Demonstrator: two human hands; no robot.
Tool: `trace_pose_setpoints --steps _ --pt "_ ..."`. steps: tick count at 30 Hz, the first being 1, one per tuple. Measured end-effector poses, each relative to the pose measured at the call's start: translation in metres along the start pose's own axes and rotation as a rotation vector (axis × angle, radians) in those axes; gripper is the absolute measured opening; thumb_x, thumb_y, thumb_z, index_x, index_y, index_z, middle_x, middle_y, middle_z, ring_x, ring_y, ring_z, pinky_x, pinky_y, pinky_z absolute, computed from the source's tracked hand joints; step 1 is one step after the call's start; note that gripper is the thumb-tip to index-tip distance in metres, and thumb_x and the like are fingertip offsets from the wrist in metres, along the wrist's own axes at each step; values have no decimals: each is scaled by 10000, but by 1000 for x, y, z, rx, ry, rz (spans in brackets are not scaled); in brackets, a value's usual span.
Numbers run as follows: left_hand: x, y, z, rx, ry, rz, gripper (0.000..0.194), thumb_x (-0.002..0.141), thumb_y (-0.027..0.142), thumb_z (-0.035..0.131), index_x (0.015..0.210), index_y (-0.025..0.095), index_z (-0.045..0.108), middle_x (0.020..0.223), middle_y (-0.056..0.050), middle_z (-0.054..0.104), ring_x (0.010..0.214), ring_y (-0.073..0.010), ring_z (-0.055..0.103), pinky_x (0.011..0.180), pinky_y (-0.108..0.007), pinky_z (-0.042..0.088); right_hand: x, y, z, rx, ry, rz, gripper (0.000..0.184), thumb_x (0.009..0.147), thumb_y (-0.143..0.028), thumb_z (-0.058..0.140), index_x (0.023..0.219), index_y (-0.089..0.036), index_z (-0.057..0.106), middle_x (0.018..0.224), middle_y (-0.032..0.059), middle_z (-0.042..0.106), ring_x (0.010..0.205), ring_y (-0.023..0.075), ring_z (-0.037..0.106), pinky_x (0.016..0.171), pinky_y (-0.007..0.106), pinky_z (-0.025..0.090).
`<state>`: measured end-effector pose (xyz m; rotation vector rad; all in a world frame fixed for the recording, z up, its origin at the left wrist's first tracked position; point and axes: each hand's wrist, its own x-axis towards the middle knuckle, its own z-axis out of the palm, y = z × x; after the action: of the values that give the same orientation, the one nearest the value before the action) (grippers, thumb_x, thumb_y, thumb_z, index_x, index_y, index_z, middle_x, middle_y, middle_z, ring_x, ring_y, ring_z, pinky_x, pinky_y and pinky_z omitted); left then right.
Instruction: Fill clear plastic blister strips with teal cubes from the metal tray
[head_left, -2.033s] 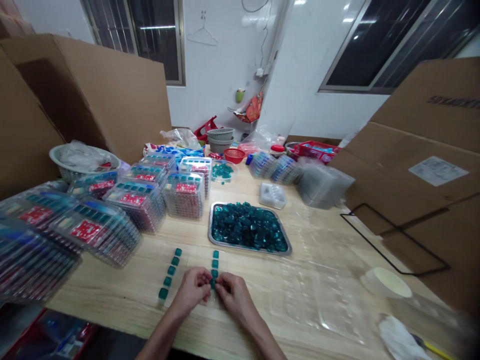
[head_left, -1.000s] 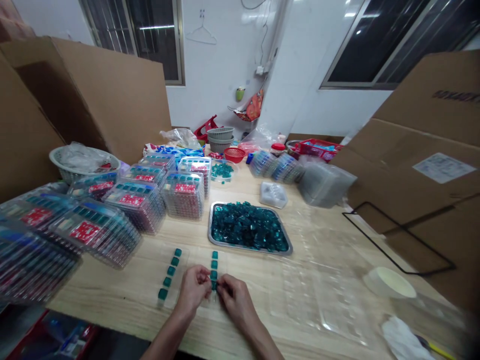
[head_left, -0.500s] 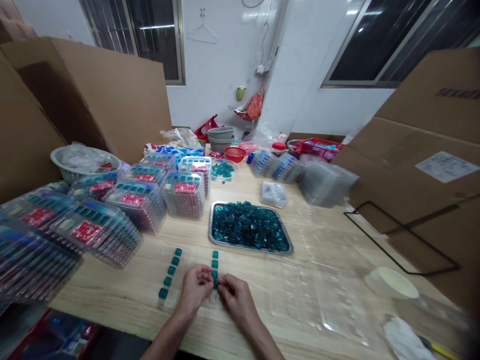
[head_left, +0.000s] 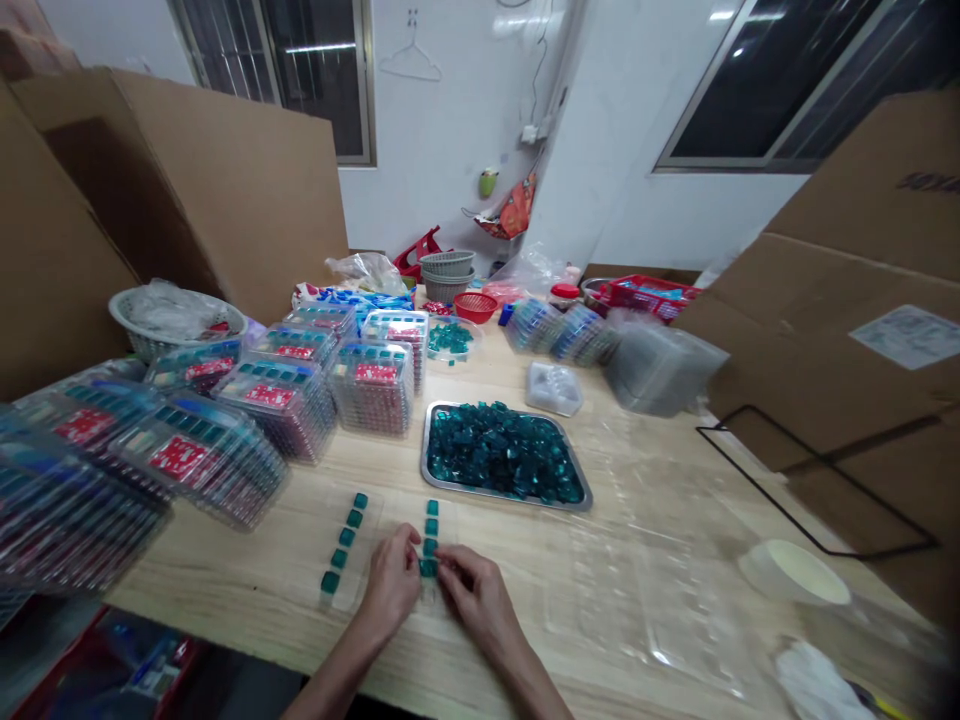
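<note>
My right hand (head_left: 480, 600) pinches a small teal cube (head_left: 428, 567) at the near end of a short row of teal cubes (head_left: 431, 530) on the wooden table (head_left: 247, 570). My left hand (head_left: 390, 585) lies just left of that row, its fingertips close to the cube, though any grip is hidden. Further left, a second row of teal cubes (head_left: 341, 545) sits in a transparent plastic strip. Beyond both rows is a metal tray (head_left: 510, 497) heaped with teal pieces.
Stacked transparent boxes of teal pieces with red labels (head_left: 285, 405) crowd the table's left side. A white basket (head_left: 176, 320) and a small dish of teal pieces (head_left: 450, 340) stand behind them. Transparent plastic sheets (head_left: 637, 590) lie on the right, near a pale tape roll (head_left: 793, 572) and large cardboard sheets (head_left: 862, 400).
My left hand has drawn slightly left, away from the cube. My right hand stays at the row's near end. The whole view has shifted slightly.
</note>
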<state>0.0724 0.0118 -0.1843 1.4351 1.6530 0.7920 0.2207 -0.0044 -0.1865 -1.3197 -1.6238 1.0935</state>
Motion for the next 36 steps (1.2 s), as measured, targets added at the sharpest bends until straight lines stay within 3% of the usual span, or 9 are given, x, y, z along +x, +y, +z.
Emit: trace_pose_setpoints --steps 6,12,16,19,22,27,32,36 --pt "-5 5 5 160 1 48 249 680 -10 441 758 193 562 659 1 539 689 -176 535 676 -266 355 1 -3 3 -184 7 -60 226 796 -129 463 732 -172 676 721 50 646 684 169 590 643 243 427" --pt "-8 8 6 255 -48 135 241 717 16 406 762 192 563 706 -26 570 726 -184 551 687 -263 359 4 4 5 -312 1 -81 242 652 -8 421 600 -165 597 615 11 559 602 141 526 576 213 374" --pt "-6 7 -1 219 -23 168 296 621 -38 402 747 180 558 797 -41 578 796 -179 556 722 -255 385 3 3 1 -177 4 -29 240 694 -61 443 743 -159 657 670 20 612 626 150 556 591 216 404" --pt "-7 4 -5 96 -64 151 222 632 15 453 706 184 577 732 -24 594 721 -174 562 679 -256 395 1 0 -1 -120 -26 -16 205 726 -129 505 832 -157 678 702 30 625 623 157 562 578 224 416" --pt "-10 1 -5 77 -134 169 140 673 100 498 663 185 609 671 -32 620 661 -184 567 630 -269 380 -1 -2 2 -200 -40 -60 202 707 -92 504 784 -175 671 702 29 631 644 162 571 610 232 417" --pt "-11 3 -1 211 -127 276 183 710 107 456 663 178 618 707 -69 637 706 -210 572 656 -294 366 2 -4 7 -414 -41 -118 253 702 -43 434 739 -181 643 714 43 648 663 175 588 609 237 393" --pt "-7 6 -1 233 -144 268 202 668 69 459 746 169 616 729 -58 615 717 -200 558 659 -283 363 28 -6 -13 -389 -171 -48 221 649 -44 478 700 -170 652 613 0 645 579 150 579 553 210 377" --pt "-2 8 -2 197 -141 219 204 639 57 479 736 171 619 697 -27 568 656 -164 534 618 -252 354 71 -11 -32 -566 -20 -83 264 739 -56 460 870 -169 660 825 37 686 751 165 625 672 222 416"
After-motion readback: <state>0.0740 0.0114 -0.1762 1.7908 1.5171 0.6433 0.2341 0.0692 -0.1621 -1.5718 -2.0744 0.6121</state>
